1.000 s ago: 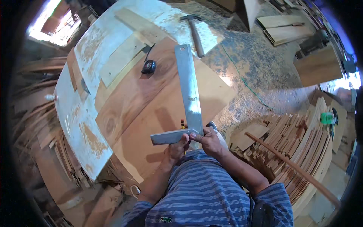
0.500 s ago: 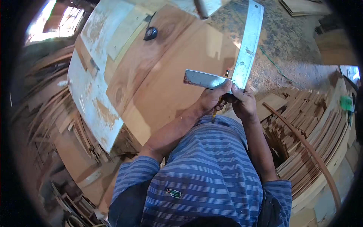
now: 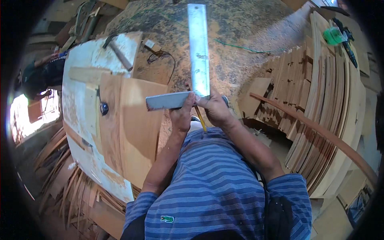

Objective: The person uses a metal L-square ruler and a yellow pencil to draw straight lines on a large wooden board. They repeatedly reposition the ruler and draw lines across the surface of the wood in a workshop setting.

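By the far end of the stacked strips (image 3: 322, 108) was a green plastic item (image 3: 335, 36), contents unclear. The metal square (image 3: 200, 52), its long blade scuffed and shining, was held up near the right edge of the surface (image 3: 77, 100); left hand (image 3: 181, 116) and right hand (image 3: 218, 111) had fingers closed round its corner, a yellow pencil (image 3: 201, 119) beneath. Sawdust-strewn floor (image 3: 244, 30) stretched between surface and strips.

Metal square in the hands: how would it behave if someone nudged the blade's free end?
The metal square is probably stiff: its long blade looks straight. It may swing: the left hand and right hand hold it at the blade's near end. Its shiny surface could be slippery.
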`<control>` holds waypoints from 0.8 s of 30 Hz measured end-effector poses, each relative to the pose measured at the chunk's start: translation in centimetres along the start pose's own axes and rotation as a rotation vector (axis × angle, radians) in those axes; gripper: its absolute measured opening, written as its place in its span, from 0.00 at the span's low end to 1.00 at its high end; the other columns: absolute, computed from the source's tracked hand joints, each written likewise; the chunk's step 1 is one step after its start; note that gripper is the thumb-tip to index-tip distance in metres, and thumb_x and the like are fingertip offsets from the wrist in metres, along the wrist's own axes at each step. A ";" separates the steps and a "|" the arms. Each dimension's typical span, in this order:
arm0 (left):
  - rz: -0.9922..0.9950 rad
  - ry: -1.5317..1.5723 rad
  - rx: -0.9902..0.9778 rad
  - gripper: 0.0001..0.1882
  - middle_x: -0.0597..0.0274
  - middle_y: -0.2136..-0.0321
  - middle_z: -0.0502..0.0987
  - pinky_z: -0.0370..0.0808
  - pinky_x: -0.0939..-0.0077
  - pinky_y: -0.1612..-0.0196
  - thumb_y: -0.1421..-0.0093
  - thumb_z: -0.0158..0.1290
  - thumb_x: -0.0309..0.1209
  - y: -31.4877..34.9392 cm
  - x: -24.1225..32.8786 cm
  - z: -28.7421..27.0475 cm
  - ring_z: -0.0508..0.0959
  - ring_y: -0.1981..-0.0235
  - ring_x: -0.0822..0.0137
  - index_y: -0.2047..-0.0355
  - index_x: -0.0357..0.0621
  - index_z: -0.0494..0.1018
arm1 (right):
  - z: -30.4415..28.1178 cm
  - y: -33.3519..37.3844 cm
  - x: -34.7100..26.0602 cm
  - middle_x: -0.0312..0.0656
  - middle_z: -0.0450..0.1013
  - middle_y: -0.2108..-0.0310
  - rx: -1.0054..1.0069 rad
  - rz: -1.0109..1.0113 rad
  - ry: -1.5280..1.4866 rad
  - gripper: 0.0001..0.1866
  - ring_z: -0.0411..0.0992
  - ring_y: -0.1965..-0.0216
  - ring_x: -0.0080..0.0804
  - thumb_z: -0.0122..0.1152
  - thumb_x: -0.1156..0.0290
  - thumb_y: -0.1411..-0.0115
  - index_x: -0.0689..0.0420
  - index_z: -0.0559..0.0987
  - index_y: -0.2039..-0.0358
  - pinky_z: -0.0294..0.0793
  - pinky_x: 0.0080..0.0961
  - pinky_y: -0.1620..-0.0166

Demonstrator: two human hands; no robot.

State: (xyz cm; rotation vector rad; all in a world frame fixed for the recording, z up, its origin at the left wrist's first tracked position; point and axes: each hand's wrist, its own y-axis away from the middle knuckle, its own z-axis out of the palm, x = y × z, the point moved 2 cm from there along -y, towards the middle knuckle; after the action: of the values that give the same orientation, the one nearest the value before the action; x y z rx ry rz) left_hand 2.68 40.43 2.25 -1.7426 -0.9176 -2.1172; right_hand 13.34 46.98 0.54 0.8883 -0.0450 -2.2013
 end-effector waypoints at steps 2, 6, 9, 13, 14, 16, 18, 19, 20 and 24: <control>0.069 0.006 0.067 0.19 0.56 0.55 0.79 0.75 0.76 0.50 0.36 0.60 0.30 -1.0 -0.8 1.3 0.77 0.54 0.71 0.49 0.30 0.74 | 0.1 -0.4 -1.8 0.39 0.78 0.61 -0.005 -0.009 -0.039 0.12 0.75 0.58 0.27 0.61 0.74 0.34 0.62 0.77 0.52 0.76 0.29 0.54; -0.139 0.153 -0.075 0.26 0.56 0.52 0.77 0.76 0.74 0.50 0.34 0.56 0.28 -3.1 -1.6 2.0 0.77 0.54 0.69 0.39 0.28 0.65 | -4.6 -2.0 1.0 0.37 0.75 0.70 -0.002 0.199 0.008 0.12 0.74 0.72 0.26 0.64 0.68 0.35 0.61 0.76 0.56 0.75 0.25 0.69; -0.208 0.237 -0.017 0.23 0.57 0.56 0.79 0.78 0.74 0.54 0.33 0.55 0.27 -5.4 -2.6 1.9 0.79 0.59 0.69 0.41 0.28 0.67 | -3.4 -2.6 -0.7 0.34 0.71 0.76 0.124 0.236 0.084 0.11 0.69 0.80 0.22 0.64 0.65 0.35 0.59 0.77 0.62 0.68 0.21 0.77; -0.298 0.349 -0.133 0.17 0.59 0.61 0.80 0.77 0.75 0.58 0.33 0.55 0.28 -9.4 -2.7 3.5 0.80 0.63 0.70 0.47 0.33 0.73 | -4.8 -4.6 -1.3 0.32 0.69 0.79 0.128 0.239 0.187 0.14 0.66 0.83 0.20 0.62 0.59 0.33 0.59 0.78 0.63 0.63 0.21 0.81; -0.327 0.375 -0.230 0.13 0.59 0.61 0.80 0.77 0.75 0.58 0.33 0.55 0.28 -10.0 -2.1 3.6 0.80 0.63 0.71 0.51 0.35 0.75 | -4.9 -4.9 -1.2 0.32 0.69 0.80 0.144 0.256 0.218 0.15 0.65 0.83 0.19 0.61 0.58 0.33 0.59 0.78 0.63 0.62 0.21 0.81; -0.306 0.377 -0.280 0.12 0.59 0.61 0.80 0.78 0.73 0.58 0.33 0.54 0.28 -11.2 -1.0 4.6 0.80 0.63 0.70 0.52 0.36 0.75 | -5.0 -5.2 -4.0 0.32 0.69 0.80 0.144 0.257 0.338 0.18 0.62 0.84 0.18 0.59 0.54 0.32 0.59 0.78 0.62 0.59 0.21 0.83; -0.260 0.424 -0.292 0.11 0.60 0.62 0.79 0.78 0.71 0.58 0.32 0.54 0.29 -12.4 0.0 4.9 0.80 0.63 0.69 0.53 0.37 0.74 | -3.4 -5.4 -7.2 0.32 0.70 0.79 0.102 0.289 0.482 0.16 0.62 0.83 0.17 0.61 0.54 0.33 0.56 0.78 0.62 0.59 0.19 0.81; -0.231 0.455 -0.270 0.10 0.61 0.63 0.79 0.79 0.69 0.59 0.32 0.54 0.29 -13.1 0.3 4.5 0.80 0.63 0.68 0.54 0.39 0.74 | -3.1 -5.4 -8.1 0.31 0.70 0.78 0.074 0.316 0.545 0.15 0.62 0.82 0.17 0.62 0.54 0.34 0.55 0.78 0.62 0.59 0.18 0.81; -0.271 0.503 -0.291 0.09 0.61 0.63 0.79 0.80 0.67 0.59 0.33 0.56 0.30 -14.4 -0.5 4.0 0.80 0.63 0.66 0.55 0.42 0.74 | -3.8 -5.2 -8.7 0.31 0.71 0.78 0.026 0.254 0.614 0.14 0.64 0.80 0.17 0.63 0.57 0.35 0.55 0.78 0.63 0.62 0.19 0.77; -0.385 0.484 -0.300 0.10 0.61 0.64 0.79 0.82 0.65 0.60 0.37 0.59 0.25 -16.3 1.8 4.5 0.81 0.65 0.65 0.56 0.43 0.73 | -7.5 -3.7 -9.9 0.31 0.73 0.77 0.175 0.259 0.671 0.11 0.68 0.75 0.19 0.63 0.62 0.36 0.57 0.78 0.66 0.67 0.21 0.70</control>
State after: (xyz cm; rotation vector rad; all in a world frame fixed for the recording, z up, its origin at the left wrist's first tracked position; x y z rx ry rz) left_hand -3.27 56.09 -0.65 -1.1221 -0.8751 -2.8746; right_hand 20.33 57.82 -0.49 1.5814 -0.0278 -1.5911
